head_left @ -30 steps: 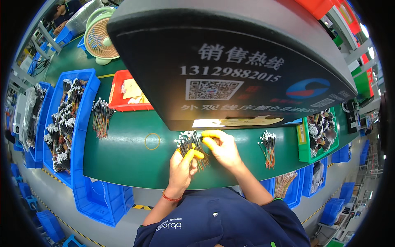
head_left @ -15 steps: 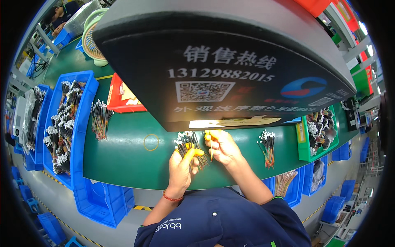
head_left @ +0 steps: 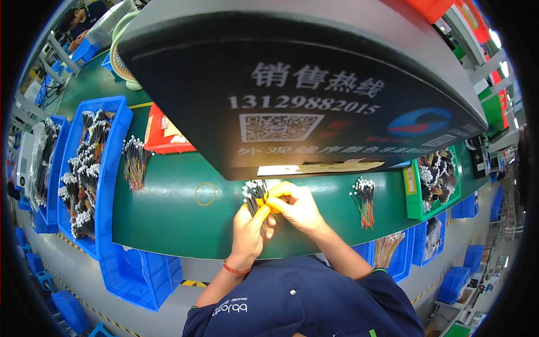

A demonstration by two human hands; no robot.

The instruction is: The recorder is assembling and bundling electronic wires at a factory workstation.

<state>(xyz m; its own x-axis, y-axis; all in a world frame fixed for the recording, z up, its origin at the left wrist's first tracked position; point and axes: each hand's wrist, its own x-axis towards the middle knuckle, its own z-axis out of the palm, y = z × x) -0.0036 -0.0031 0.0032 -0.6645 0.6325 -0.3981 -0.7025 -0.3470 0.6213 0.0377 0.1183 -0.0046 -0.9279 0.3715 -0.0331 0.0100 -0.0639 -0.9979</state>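
- The green table [head_left: 168, 219] carries the work, and a big dark panel [head_left: 303, 90] hangs over its far half, so it hides whatever lies behind the hands
- A long blue bin [head_left: 109, 168] on the person's left is full of wire bundles with white connectors; a red tray [head_left: 163, 137] stands just beside it
- A green bin [head_left: 418, 196] on the right also holds wire bundles
- A loose bundle of coloured wires [head_left: 135, 163] lies near the blue bin, another bundle [head_left: 365, 202] lies apart on the right, and a thin ring [head_left: 205, 194] lies on the table between
- The wire bundle in work [head_left: 255, 194] is over the table's near edge, directly in front of the person, connectors up
- The left hand [head_left: 250, 230] is closed around the lower part of this bundle
- The right hand [head_left: 297, 205] has its fingers curled and pinches the bundle near the top; yellow tips show on the fingers
- I judge that if one grip loosens, the thin wires can slide apart and fall off the near edge
- The low panel is close, so lifting the bundle may knock the connectors against it
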